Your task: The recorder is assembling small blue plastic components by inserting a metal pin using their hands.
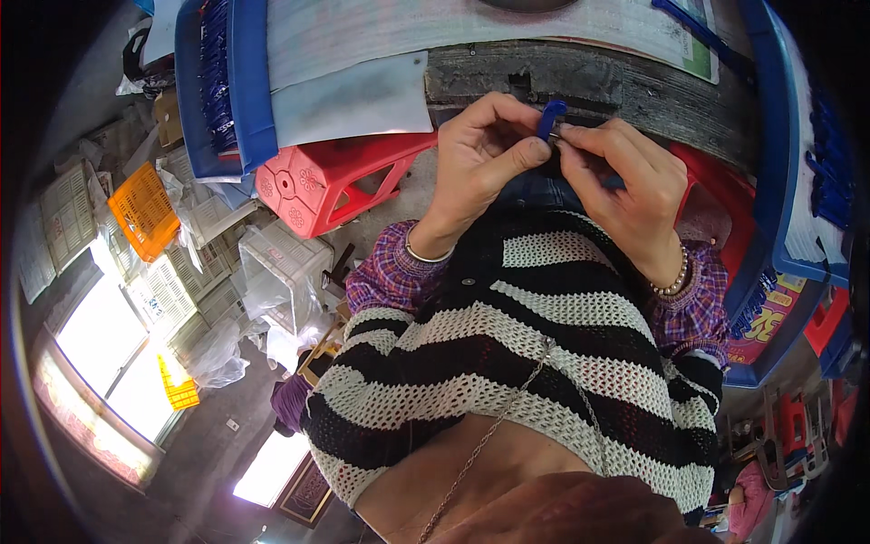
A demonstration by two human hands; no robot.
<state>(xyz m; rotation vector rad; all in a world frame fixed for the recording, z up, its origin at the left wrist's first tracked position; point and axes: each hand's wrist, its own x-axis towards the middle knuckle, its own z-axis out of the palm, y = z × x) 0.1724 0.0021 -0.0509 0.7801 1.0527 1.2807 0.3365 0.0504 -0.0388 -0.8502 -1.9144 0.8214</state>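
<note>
Near the table edge, my left hand (478, 163) pinches a small curved blue plastic piece (550, 116) between thumb and forefinger, its rounded end pointing up. Close against its right side is my right hand (632, 177), with thumb and fingertips pressed together beside the piece. A tiny shiny metal-looking bit (555, 136) shows between the two hands; its kind is too small to make out. The fingertips of my right hand partly hide whatever they grip.
Worn dark wood (662, 104) edges the table ahead. A blue bin (249, 82) of blue pieces stands left, another blue bin (772, 181) right. A red stool (304, 186) is below left. Crates, including an orange one (143, 210), stack farther left. Another person (750, 499) appears lower right.
</note>
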